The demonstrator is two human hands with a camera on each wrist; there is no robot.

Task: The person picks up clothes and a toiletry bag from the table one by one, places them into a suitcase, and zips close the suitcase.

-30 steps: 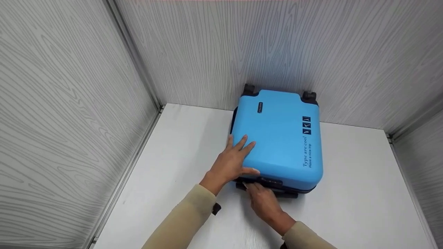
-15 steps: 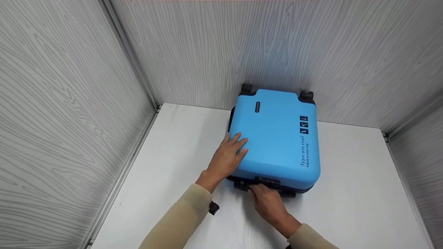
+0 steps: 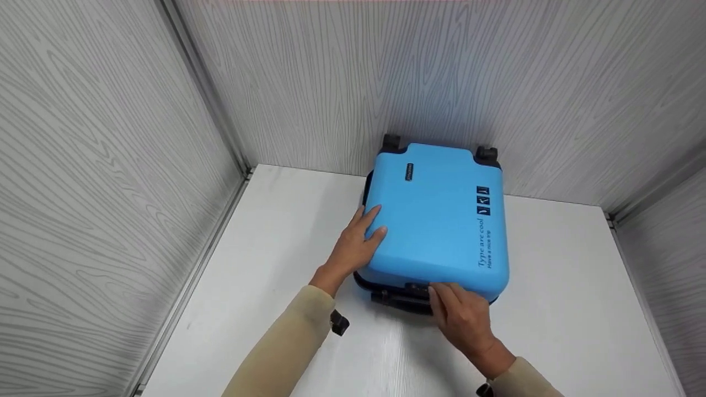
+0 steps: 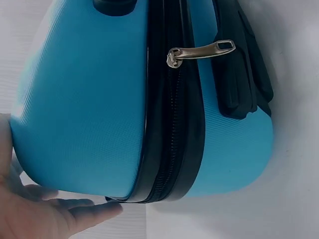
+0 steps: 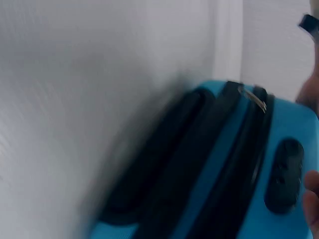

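Beige cuffs sit closest to me, then my right hand [image 3: 462, 320], its fingertips at the right end of what looks like a black lock [image 5: 284, 177]; whether they pinch anything or only touch, I can't tell. I take the step to be work at this fitting, so I'd use light fingertip pressure and hold my knuckles off the black handle [image 3: 402, 302] just below. The metal zip pull [image 4: 204, 51] hangs out across the seam to the left; I'd mind it doesn't snag. My left hand [image 3: 353, 247] rests with fingers spread on the left edge of the blue suitcase [image 3: 430, 220], a fair brace if I press down rather than sideways. The case lies flat on the white surface [image 3: 287, 231], its wheels [image 3: 391, 142] towards the back wall [image 3: 331, 82], which could stop it sliding off.
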